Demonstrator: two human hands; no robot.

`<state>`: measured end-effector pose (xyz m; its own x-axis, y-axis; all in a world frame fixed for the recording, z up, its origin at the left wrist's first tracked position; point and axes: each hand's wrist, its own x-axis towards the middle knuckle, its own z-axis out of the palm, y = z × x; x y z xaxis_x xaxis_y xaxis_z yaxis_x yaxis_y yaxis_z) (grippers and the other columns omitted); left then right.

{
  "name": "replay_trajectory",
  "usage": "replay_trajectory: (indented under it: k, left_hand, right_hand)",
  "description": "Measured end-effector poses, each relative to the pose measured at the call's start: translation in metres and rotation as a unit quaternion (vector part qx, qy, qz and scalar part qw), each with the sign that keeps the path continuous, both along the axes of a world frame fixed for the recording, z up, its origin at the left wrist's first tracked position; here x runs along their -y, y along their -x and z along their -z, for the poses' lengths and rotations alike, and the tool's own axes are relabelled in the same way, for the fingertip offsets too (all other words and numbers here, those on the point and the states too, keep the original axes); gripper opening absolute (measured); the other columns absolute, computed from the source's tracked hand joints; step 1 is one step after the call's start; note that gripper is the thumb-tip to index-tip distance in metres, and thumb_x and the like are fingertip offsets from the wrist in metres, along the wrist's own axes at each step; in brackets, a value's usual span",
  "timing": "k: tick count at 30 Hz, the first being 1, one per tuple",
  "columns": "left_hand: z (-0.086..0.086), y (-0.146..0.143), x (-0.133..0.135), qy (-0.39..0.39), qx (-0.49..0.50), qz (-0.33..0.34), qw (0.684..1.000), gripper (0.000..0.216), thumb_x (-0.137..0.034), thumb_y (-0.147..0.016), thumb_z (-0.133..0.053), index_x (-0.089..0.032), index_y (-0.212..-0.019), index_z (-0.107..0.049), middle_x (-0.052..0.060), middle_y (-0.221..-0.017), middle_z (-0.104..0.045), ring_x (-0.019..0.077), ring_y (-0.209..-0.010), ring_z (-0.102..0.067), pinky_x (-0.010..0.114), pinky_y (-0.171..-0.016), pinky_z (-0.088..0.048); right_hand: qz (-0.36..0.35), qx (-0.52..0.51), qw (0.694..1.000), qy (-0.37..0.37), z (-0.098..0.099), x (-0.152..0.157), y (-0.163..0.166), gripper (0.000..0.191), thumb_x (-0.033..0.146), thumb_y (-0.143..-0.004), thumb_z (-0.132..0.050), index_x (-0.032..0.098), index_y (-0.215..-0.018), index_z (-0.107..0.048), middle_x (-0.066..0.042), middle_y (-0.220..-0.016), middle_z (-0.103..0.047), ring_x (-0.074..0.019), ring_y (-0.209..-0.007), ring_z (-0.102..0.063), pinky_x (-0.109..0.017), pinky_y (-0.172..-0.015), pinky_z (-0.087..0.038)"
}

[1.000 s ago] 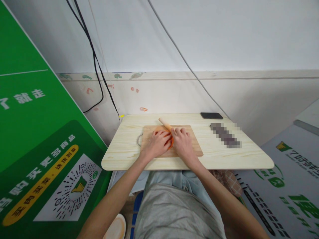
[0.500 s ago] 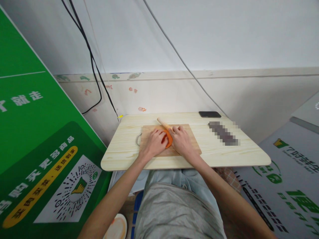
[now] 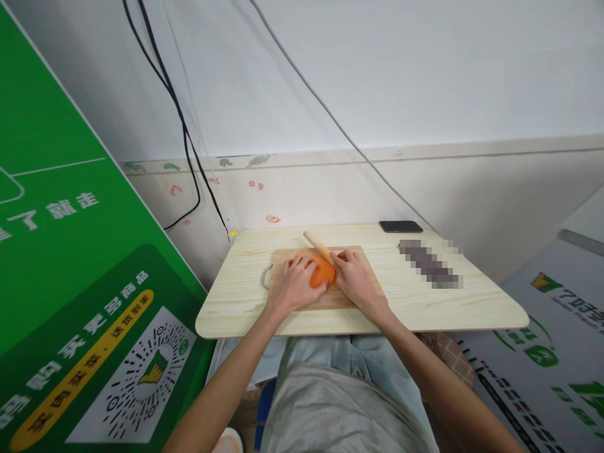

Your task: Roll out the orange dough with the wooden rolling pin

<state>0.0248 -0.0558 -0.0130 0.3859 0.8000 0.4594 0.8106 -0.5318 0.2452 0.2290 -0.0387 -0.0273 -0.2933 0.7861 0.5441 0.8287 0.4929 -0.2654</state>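
A flat piece of orange dough (image 3: 322,273) lies on a wooden cutting board (image 3: 325,301) in front of me. My left hand (image 3: 299,282) is at the dough's left side, its curled fingers over the top and its thumb along the near edge, gripping it. A light wooden rolling pin (image 3: 317,245) slants from the board's far side down to the dough's right edge. My right hand (image 3: 352,274) is closed around the pin's near end, which the fingers hide.
The board has a metal handle (image 3: 267,277) at its left and rests on a pale wood-grain table (image 3: 236,308). A black phone (image 3: 401,226) and a pixelated dark item (image 3: 430,264) lie to the right. A green sign stands left, a wall behind.
More of the dough's face shows between my hands, and my left thumb has come out along its near edge. The pin stays in my right hand. The view has tilted slightly.
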Motion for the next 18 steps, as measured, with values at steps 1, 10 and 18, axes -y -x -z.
replay_trajectory:
  k: [1,10,18]
  left_hand:
    - [-0.001,0.000,0.001,0.002,-0.002,-0.002,1.000,0.033,-0.045,-0.091,-0.080,-0.023,-0.115,-0.075,0.011,-0.131,-0.075,0.0365,-0.129,-0.063,0.057,-0.111,-0.049]
    - [0.001,0.007,-0.003,0.001,0.042,0.120,0.992,0.030,-0.026,-0.087,-0.075,-0.025,-0.117,-0.077,0.008,-0.130,-0.078,0.0320,-0.127,-0.068,0.052,-0.121,-0.048]
    - [-0.007,0.006,0.005,-0.009,0.014,0.066,0.998,0.038,-0.037,-0.090,-0.078,-0.024,-0.126,-0.077,0.011,-0.137,-0.075,0.0351,-0.129,-0.064,0.059,-0.119,-0.043]
  right_hand:
    - [0.005,-0.021,1.000,0.004,0.001,-0.003,-0.003,0.043,0.002,-0.097,-0.052,0.016,-0.128,-0.078,-0.016,-0.114,-0.070,-0.0292,-0.106,-0.063,-0.041,-0.098,-0.055]
    - [0.039,-0.133,0.990,0.017,0.010,-0.013,-0.009,0.041,0.014,-0.102,-0.050,0.019,-0.130,-0.079,-0.015,-0.110,-0.076,-0.0298,-0.105,-0.069,-0.043,-0.098,-0.056]
    - [0.035,-0.162,0.986,0.034,0.009,-0.011,-0.009,0.036,0.020,-0.105,-0.051,0.020,-0.125,-0.080,-0.015,-0.116,-0.079,-0.0294,-0.108,-0.072,-0.043,-0.099,-0.057]
